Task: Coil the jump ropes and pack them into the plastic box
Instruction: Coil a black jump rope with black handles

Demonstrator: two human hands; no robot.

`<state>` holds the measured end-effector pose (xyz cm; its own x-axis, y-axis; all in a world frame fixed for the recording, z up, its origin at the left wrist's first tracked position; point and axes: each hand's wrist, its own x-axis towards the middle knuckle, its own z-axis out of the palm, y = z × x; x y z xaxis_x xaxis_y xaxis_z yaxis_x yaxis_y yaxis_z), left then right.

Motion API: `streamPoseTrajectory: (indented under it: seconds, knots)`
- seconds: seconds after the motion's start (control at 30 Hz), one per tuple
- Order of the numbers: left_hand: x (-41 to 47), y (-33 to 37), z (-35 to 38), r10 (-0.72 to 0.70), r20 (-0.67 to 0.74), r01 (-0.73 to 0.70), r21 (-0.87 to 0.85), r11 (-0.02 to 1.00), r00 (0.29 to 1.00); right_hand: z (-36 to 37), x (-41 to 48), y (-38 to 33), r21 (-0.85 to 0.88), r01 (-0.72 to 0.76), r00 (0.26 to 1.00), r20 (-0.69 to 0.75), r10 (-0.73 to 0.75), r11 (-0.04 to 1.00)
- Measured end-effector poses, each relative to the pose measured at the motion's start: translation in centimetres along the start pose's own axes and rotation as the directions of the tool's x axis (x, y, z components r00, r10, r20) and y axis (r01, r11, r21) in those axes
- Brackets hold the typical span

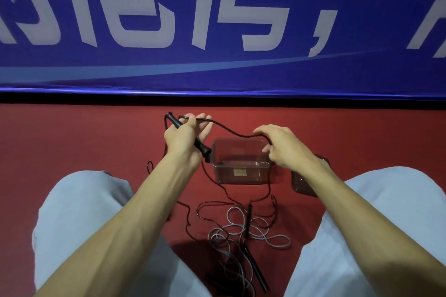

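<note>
My left hand (184, 138) grips the black handle (190, 138) of a black jump rope, with a loop of its cord (231, 130) lying over the fingers. The cord runs right to my right hand (283, 146), which pinches it above the clear plastic box (241, 176). From there the cord hangs down past the box to the floor. The box stands open on the red floor between my hands; I see no rope inside it. A grey jump rope (241, 231) lies tangled on the floor between my knees, with black handles (255, 267) lying across it.
The box's lid (304, 183) lies on the floor right of the box, partly under my right wrist. A blue banner (217, 31) with large white characters stands along the far edge of the red floor. My knees in light trousers (79, 212) flank the ropes.
</note>
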<state>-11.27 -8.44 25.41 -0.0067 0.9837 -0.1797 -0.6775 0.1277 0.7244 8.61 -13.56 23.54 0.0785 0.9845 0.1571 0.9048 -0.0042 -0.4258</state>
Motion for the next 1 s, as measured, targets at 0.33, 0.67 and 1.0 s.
streamPoseTrajectory:
  seconds: [0.33, 0.67, 1.0]
  knots:
    - [0.8, -0.7, -0.4, -0.077, -0.118, 0.077, -0.002, 0.997, 0.99, -1.4, -0.2, -0.6, 0.511, -0.318, 0.946, 0.22, 0.236, 0.798]
    - [-1.0, -2.9, -0.8, -0.431, 0.1, 0.216, 0.751, 0.623, 0.897, -4.1, -0.6, -2.0, 0.894, -0.118, 0.985, 0.049, 0.167, 0.433]
    - [-2.5, -2.2, -0.1, -0.395, 0.398, -0.127, 0.819, 0.559, 0.828, -4.2, -0.4, -1.7, 0.968, -0.05, 0.973, -0.009, 0.232, 0.246]
